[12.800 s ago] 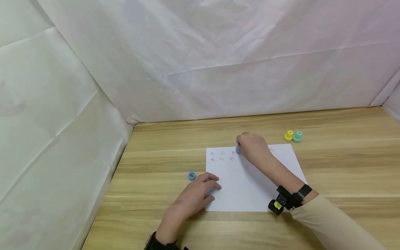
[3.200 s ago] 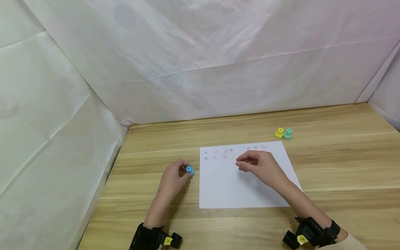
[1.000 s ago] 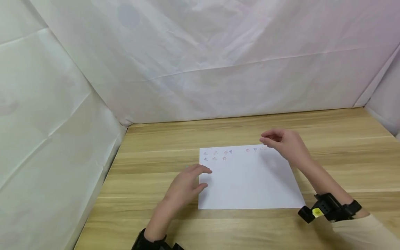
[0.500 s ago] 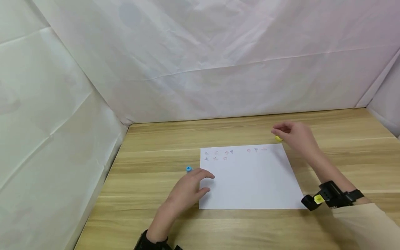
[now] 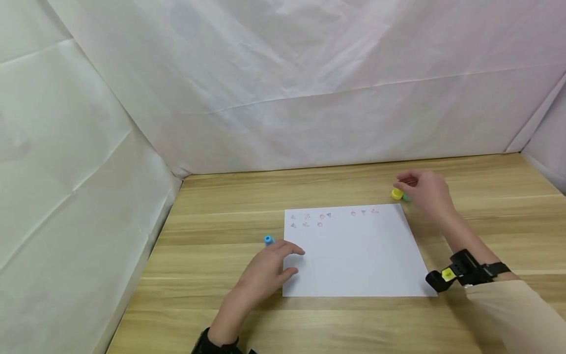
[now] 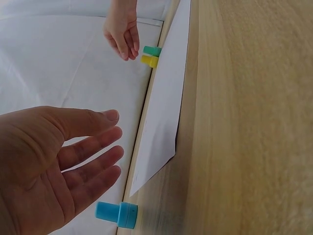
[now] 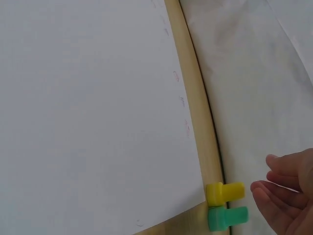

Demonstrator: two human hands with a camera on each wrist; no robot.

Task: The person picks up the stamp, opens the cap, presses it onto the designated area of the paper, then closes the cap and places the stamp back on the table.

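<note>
While my right hand (image 5: 425, 191) hung open by the yellow stamp (image 5: 396, 194), holding nothing, I needed to pinch its top and keep my loose left hand (image 5: 265, 273) on the paper (image 5: 358, 258).

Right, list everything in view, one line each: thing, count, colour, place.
Paper sheet: one, white, flat on the table, small stamped marks along its far edge.
Stamped marks: several, reddish and bluish, in two groups near the paper's far edge.
Blue stamp: one, on the table off the paper's left edge, beside the left fingertips.
Yellow stamp: one, past the paper's far right corner.
Green stamp: one, right beside the yellow one.
Table: one, light wood.
Backdrop: white sheeting, behind and at both sides.
Left hand: fingers straight, at the paper's left edge.
Right hand: relaxed, near the yellow and green stamps, holding nothing.
</note>
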